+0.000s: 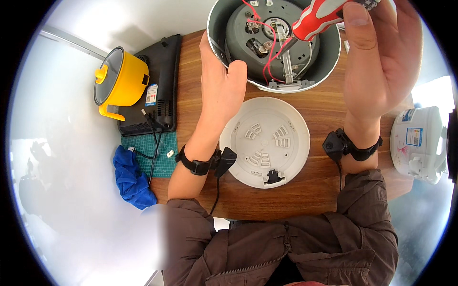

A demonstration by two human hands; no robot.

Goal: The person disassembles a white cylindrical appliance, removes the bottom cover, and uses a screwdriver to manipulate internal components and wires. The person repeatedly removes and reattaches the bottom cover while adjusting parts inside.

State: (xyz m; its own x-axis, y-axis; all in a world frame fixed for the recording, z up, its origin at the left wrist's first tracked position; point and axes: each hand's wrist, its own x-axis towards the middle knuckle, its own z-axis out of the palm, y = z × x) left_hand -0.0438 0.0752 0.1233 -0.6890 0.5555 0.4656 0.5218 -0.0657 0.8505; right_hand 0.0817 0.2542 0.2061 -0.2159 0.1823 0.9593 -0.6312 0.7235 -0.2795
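Note:
A rice cooker body [332, 55], its underside open toward me, stands at the far middle of the table. Inside it I see a grey round plate [241, 47], red wires [275, 45] and a metal bracket. My left hand [223, 88] is closed around the near left of the housing's rim. In my right hand [384, 62] is a red and white screwdriver [316, 20], its shaft slanting down into the housing among the wires and bracket. What the tip touches I cannot make out. Nearer to me lies the round white bottom cover [265, 143], with vent slots and a black socket.
At left, a yellow pot [126, 78] with a lid rests on a black appliance [167, 62]. A green cutting mat [164, 159], a black cable [154, 138] and a blue cloth [130, 178] lie nearer. A white rice cooker [415, 157] stands at the right edge.

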